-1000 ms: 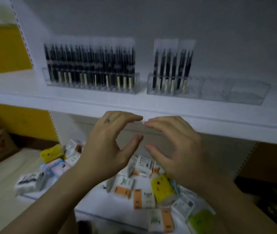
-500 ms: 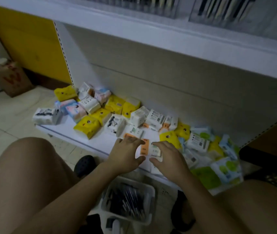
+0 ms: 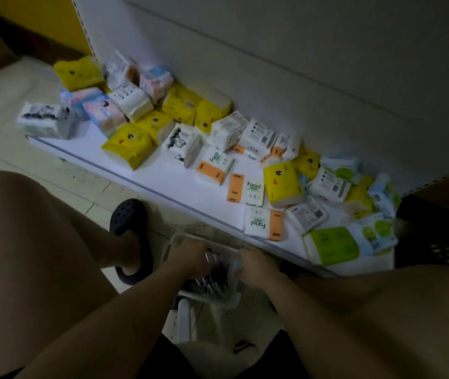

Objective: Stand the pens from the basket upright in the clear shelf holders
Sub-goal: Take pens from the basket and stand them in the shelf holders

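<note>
Pickup step: the left hand and right hand dip into the basket, with the pens between them. Blur hides whether either hand grips anything. The next move probably calls for pinching a bunch and lifting.

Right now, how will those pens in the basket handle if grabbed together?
The pens look thin and rigid: probably stiff and light. Loosely piled in the basket, a bunch may splay or slip. Dropped, they would likely roll.

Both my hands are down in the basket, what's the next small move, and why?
Probably gather a few pens in one hand and lift them out. The left hand and right hand both sit in the basket over the pens, but blur hides whether either grips any, and no holder is in view.
</note>
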Demonstrator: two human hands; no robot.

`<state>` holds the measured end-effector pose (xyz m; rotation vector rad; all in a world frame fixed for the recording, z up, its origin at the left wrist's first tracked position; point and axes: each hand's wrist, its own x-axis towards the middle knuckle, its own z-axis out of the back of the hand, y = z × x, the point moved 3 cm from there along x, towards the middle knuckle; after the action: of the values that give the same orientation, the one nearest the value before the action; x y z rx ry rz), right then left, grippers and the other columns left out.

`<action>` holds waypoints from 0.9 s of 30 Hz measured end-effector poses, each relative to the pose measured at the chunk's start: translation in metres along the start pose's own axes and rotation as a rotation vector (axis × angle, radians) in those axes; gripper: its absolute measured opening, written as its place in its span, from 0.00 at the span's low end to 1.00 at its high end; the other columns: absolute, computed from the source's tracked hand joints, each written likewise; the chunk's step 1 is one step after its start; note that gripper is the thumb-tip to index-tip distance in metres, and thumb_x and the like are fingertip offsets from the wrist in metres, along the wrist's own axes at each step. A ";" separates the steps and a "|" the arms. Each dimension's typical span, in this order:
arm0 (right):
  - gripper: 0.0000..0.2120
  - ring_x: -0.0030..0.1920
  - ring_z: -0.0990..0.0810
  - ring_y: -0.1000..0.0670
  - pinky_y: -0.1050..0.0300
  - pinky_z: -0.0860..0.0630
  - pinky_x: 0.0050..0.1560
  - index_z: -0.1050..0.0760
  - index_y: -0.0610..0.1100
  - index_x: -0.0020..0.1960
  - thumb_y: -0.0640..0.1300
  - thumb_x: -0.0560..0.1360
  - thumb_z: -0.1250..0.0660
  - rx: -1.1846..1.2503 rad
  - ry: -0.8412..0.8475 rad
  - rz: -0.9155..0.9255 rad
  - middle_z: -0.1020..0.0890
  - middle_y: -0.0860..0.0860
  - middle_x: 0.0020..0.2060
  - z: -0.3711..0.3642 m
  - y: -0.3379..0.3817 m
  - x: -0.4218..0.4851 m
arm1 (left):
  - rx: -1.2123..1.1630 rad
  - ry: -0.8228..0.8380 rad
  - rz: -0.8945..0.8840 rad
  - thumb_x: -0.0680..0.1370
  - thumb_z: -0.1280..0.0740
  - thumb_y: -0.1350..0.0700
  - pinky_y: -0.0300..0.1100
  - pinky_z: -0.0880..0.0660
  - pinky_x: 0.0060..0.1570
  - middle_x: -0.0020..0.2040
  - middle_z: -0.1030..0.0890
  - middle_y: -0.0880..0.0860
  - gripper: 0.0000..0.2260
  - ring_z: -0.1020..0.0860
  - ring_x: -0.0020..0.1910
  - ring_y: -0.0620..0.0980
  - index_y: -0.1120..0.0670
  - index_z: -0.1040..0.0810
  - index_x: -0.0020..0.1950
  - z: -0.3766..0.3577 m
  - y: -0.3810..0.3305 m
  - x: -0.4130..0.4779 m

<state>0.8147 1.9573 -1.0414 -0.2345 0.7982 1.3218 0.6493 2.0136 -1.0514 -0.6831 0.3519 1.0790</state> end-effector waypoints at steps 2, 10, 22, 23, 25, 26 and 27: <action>0.16 0.58 0.23 0.46 0.56 0.25 0.55 0.28 0.45 0.65 0.46 0.78 0.36 -0.022 0.077 -0.019 0.23 0.47 0.59 -0.018 -0.001 0.010 | -0.039 0.058 0.048 0.76 0.36 0.45 0.48 0.25 0.51 0.59 0.23 0.54 0.18 0.25 0.56 0.55 0.52 0.27 0.62 -0.009 0.013 0.006; 0.20 0.65 0.28 0.42 0.55 0.34 0.65 0.31 0.38 0.69 0.46 0.81 0.38 -0.036 0.458 -0.032 0.26 0.42 0.65 -0.090 0.012 0.045 | -0.294 0.153 0.148 0.77 0.34 0.49 0.43 0.25 0.50 0.57 0.21 0.54 0.16 0.23 0.54 0.53 0.54 0.24 0.61 -0.051 0.041 0.006; 0.24 0.73 0.40 0.38 0.40 0.41 0.72 0.47 0.49 0.79 0.51 0.85 0.51 -0.080 0.664 0.069 0.40 0.44 0.76 -0.140 0.035 0.082 | -0.458 0.163 0.214 0.77 0.33 0.50 0.46 0.24 0.52 0.58 0.22 0.56 0.21 0.22 0.54 0.54 0.54 0.29 0.68 -0.035 0.071 -0.003; 0.25 0.74 0.41 0.39 0.41 0.41 0.72 0.50 0.49 0.79 0.51 0.85 0.51 -0.091 0.681 0.057 0.42 0.44 0.77 -0.144 0.036 0.083 | -0.479 0.166 0.225 0.77 0.33 0.50 0.46 0.25 0.53 0.59 0.22 0.56 0.21 0.23 0.55 0.54 0.54 0.29 0.69 -0.035 0.073 -0.005; 0.26 0.74 0.40 0.40 0.43 0.41 0.73 0.51 0.48 0.79 0.53 0.84 0.50 -0.096 0.695 0.017 0.42 0.43 0.77 -0.150 0.037 0.087 | -0.504 0.170 0.241 0.77 0.33 0.51 0.47 0.25 0.55 0.62 0.23 0.57 0.22 0.23 0.57 0.55 0.55 0.29 0.69 -0.035 0.078 -0.011; 0.27 0.75 0.42 0.39 0.43 0.42 0.74 0.51 0.47 0.79 0.54 0.84 0.50 -0.088 0.702 -0.018 0.43 0.43 0.77 -0.152 0.037 0.089 | -0.505 0.168 0.242 0.77 0.33 0.51 0.47 0.26 0.55 0.62 0.23 0.58 0.21 0.23 0.58 0.55 0.56 0.29 0.69 -0.035 0.080 -0.013; 0.28 0.75 0.42 0.39 0.43 0.42 0.74 0.50 0.47 0.79 0.56 0.83 0.50 -0.073 0.710 -0.055 0.44 0.43 0.77 -0.154 0.038 0.091 | -0.510 0.167 0.242 0.77 0.33 0.52 0.47 0.26 0.55 0.62 0.23 0.59 0.21 0.23 0.58 0.56 0.58 0.28 0.68 -0.035 0.082 -0.015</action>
<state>0.7236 1.9487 -1.1996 -0.8068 1.3233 1.2174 0.5719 2.0041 -1.0965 -1.2122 0.3085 1.3626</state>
